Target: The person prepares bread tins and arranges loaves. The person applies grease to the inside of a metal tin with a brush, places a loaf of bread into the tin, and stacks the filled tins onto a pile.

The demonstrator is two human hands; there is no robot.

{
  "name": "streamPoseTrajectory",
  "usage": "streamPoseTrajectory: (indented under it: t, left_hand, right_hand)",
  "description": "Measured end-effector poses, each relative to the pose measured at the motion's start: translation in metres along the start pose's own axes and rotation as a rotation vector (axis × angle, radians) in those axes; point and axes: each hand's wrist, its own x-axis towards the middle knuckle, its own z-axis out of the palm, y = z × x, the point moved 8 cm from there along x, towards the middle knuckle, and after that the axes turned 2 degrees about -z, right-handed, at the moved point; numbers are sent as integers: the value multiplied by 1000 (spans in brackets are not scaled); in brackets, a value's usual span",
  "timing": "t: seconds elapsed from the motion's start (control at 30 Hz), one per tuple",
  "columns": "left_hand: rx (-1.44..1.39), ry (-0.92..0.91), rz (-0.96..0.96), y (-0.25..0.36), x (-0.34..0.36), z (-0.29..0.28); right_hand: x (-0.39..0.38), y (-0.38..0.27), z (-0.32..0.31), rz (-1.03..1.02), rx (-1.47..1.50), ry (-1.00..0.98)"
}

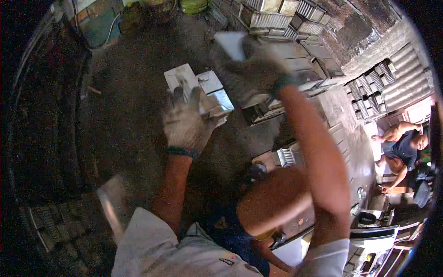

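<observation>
My left hand (187, 122), in a pale work glove, grips a small cluster of whitish rectangular pieces. Its fingers lie over a flat pale plate (181, 75). Beside that plate sits a small light block (210, 81), and a shiny metal-faced piece (222, 100) catches the light near the thumb. Up and to the right, my gloved right hand (260, 67) is smeared by motion. A pale flat piece (229, 44) shows at its fingers and seems to be held there; the exact grip is blurred.
Stacks of ribbed metal blocks (272, 19) stand at the far right, with flat dark slabs (302, 60) in front. A ribbed light piece (284, 157) lies beside my bent knee (277, 198). Another person (402, 147) sits at the right. A green round container (194, 6) stands at the back.
</observation>
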Motion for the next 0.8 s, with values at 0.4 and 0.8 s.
streamPoseTrajectory:
  t: [0.4,0.8]
  left_hand:
    - [-9,-234,111,-7,8,82]
    - [-747,214,254,148,-67,-124]
  right_hand:
    - [48,104,115,174,364,-57]
    - [-372,116,-138,84,273,-145]
